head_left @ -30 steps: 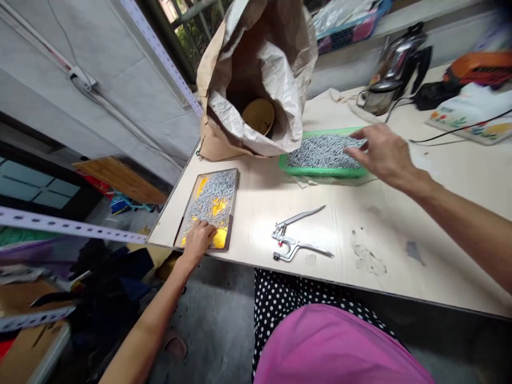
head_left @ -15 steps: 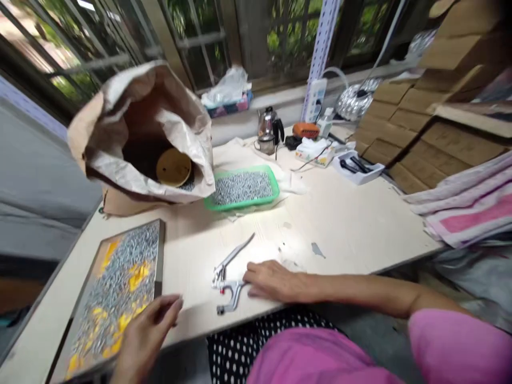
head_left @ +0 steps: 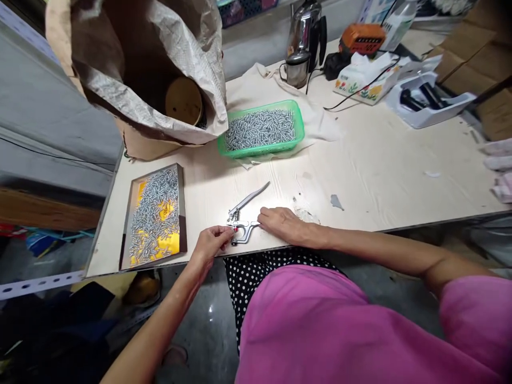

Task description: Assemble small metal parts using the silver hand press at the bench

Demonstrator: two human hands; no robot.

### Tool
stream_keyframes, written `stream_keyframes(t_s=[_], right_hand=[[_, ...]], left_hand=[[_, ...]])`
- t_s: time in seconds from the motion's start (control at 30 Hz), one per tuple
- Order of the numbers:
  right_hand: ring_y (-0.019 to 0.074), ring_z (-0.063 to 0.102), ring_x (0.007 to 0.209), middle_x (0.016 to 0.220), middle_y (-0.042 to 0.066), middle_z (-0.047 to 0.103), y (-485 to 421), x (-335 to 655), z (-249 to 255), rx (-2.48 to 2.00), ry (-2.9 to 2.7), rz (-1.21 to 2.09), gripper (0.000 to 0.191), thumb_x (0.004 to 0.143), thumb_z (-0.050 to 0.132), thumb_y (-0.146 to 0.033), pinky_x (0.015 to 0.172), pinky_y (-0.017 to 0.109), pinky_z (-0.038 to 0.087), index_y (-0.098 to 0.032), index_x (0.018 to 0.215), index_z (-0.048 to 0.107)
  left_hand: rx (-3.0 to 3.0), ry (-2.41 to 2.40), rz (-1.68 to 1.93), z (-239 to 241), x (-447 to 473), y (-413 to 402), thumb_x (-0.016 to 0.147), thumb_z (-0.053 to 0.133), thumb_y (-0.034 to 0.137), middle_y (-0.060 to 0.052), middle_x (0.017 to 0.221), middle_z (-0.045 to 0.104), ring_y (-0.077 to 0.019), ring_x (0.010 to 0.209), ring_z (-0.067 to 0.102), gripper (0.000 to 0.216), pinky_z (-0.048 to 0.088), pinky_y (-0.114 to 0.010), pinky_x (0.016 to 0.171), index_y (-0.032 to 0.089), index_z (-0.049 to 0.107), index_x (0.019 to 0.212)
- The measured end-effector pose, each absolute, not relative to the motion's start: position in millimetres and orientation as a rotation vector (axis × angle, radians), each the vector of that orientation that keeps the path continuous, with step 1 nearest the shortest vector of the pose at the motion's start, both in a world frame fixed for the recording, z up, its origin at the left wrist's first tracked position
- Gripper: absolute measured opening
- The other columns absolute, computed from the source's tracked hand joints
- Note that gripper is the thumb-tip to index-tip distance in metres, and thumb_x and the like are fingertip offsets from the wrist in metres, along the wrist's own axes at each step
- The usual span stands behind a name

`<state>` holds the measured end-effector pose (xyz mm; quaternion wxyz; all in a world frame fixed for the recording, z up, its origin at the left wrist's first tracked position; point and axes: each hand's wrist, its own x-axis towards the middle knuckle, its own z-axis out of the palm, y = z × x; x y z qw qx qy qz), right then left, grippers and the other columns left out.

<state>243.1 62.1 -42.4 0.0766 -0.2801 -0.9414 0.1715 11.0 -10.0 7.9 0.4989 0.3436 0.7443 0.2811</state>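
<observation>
Silver snap-fastener pliers (head_left: 249, 229) lie on the table near its front edge, their upper handle raised and angled to the back right. My right hand (head_left: 282, 224) rests on the tabletop with its fingers closed on the end of the pliers' lower handle. At the jaw, beside a small red part, my left hand (head_left: 210, 241) has thumb and forefinger pinched together. Whatever lies between those fingertips is too small to make out. A shallow tray (head_left: 182, 205) of small silver metal pins over yellow pieces stands to the left of my left hand.
Behind the pliers sits a green basket (head_left: 301, 125) filled with similar metal pins. A large open paper sack (head_left: 148, 141) holds a round tan object at back left. Farther back are a metal kettle (head_left: 306, 26), a tissue box (head_left: 358, 80) and a white tray (head_left: 424, 117) with black items.
My left hand has moved right, from beside the shallow tray to the pliers' jaw, and its fingers have closed. My right hand stays at the handle. The view has tilted downward.
</observation>
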Motion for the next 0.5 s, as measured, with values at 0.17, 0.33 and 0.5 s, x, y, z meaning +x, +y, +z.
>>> stream_keyframes(t_s=[0.17, 0.33, 0.5], right_hand=[[0.0169, 0.049, 0.072, 0.101, 0.009, 0.067, 61.9, 240.7, -43.3, -0.875, -2.866, 0.481, 0.024, 0.105, 0.042, -0.013, 0.061, 0.035, 0.028, -0.017, 0.101, 0.065], [0.0168, 0.049, 0.073, 0.101, 0.008, 0.067, 62.6, 243.4, -34.5, -0.855, -2.914, 0.515, 0.023, 0.105, 0.042, -0.011, 0.062, 0.035, 0.027, -0.016, 0.102, 0.064], [0.0173, 0.048, 0.074, 0.094, 0.007, 0.065, 65.3, 248.6, -32.3, -0.76, -2.896, 0.509, 0.026, 0.102, 0.039, -0.005, 0.063, 0.034, 0.027, -0.016, 0.1, 0.063]], left_hand=[[0.836, 1.82, 0.594, 4.9, 12.0, -7.1, 0.051, 0.089, 0.056, 0.002, 0.056, 0.059, -0.009, 0.049, 0.044, 0.049, 0.032, -0.023, 0.047, 0.014, 0.072, 0.069], [0.803, 1.853, 0.534, 5.5, 10.1, -5.7, 0.047, 0.089, 0.056, 0.001, 0.057, 0.06, -0.0101, 0.051, 0.047, 0.05, 0.036, -0.023, 0.047, 0.014, 0.07, 0.066], [0.767, 1.845, 0.469, 3.2, 10.3, 0.0, 0.048, 0.092, 0.05, 0.003, 0.05, 0.057, -0.009, 0.048, 0.045, 0.046, 0.035, -0.022, 0.046, 0.014, 0.07, 0.064]])
